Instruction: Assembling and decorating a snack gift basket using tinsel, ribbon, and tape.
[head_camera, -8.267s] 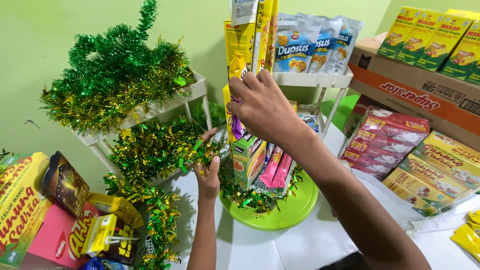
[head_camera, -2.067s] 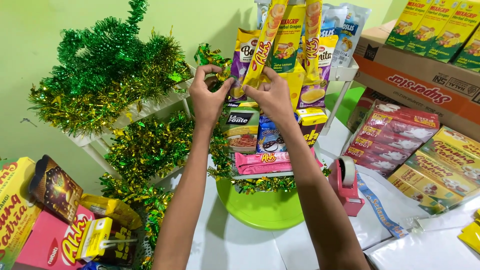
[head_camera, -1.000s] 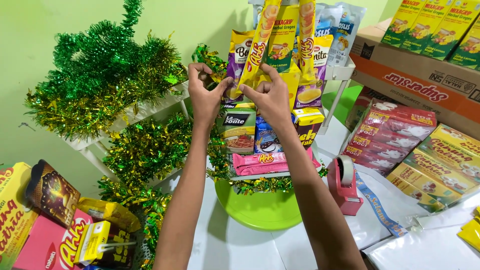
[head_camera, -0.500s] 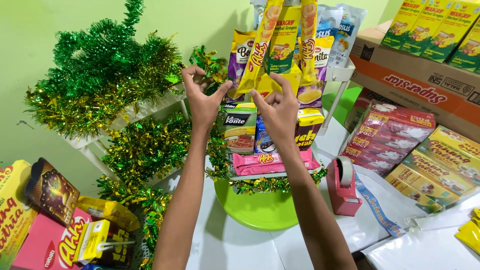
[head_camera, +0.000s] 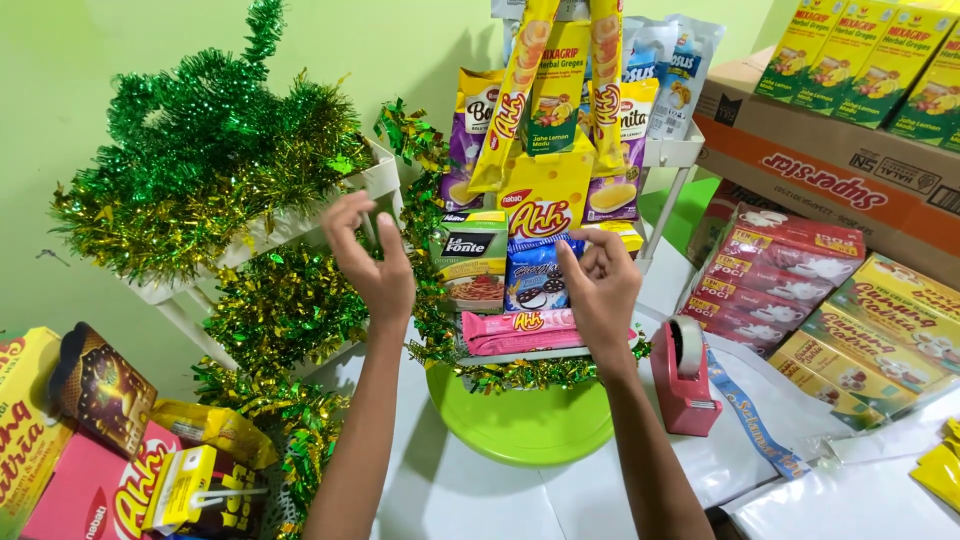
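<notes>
Head view: both hands hover before a stacked tower of snack packets (head_camera: 545, 200) on a green round plate (head_camera: 520, 425). Left hand (head_camera: 372, 262) is raised, fingers loosely spread, holding nothing. Right hand (head_camera: 600, 290) has its fingers pinched narrow beside a blue biscuit pack (head_camera: 535, 275). Pink tape dispenser (head_camera: 685, 375) stands just right.
</notes>
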